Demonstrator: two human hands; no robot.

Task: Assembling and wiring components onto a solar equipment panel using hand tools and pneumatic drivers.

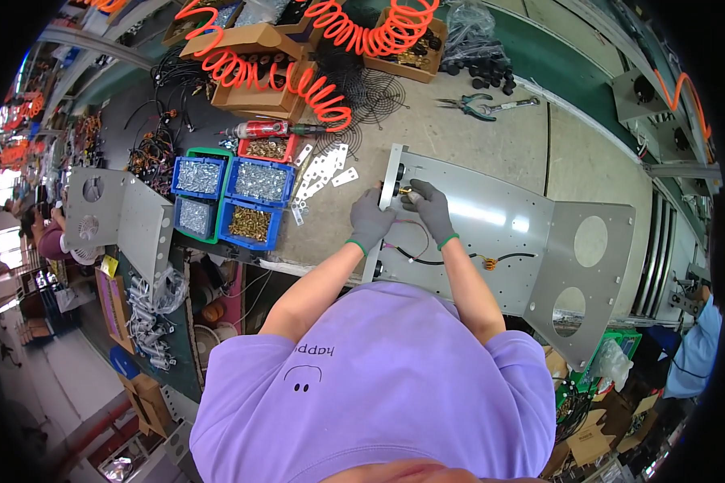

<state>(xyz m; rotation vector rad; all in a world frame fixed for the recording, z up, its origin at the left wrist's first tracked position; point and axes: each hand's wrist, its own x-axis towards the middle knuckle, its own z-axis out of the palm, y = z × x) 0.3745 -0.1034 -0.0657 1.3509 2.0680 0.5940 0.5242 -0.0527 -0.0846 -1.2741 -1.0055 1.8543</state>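
A grey sheet-metal chassis (491, 193) lies on the bench in front of me, with an upright end flange on its left and a panel with two large round holes (592, 241) on its right. My left hand (370, 219), in a grey glove, is closed at the outer side of the left flange. Inside that flange, my gloved right hand (431, 211) pinches a small brass fitting (405, 191) beside black round parts on the flange. Its fingertips partly hide the fitting. A black cable (427, 261) with an orange-brown coil runs across the chassis floor below my right hand.
Left of the chassis sit blue bins of screws (250, 224), loose white perforated plates (322, 173) and a red power driver (262, 130). Pliers (469, 106) lie beyond it. Orange coiled hoses (330, 105) hang over cardboard boxes. Another bent panel (121, 213) stands at far left.
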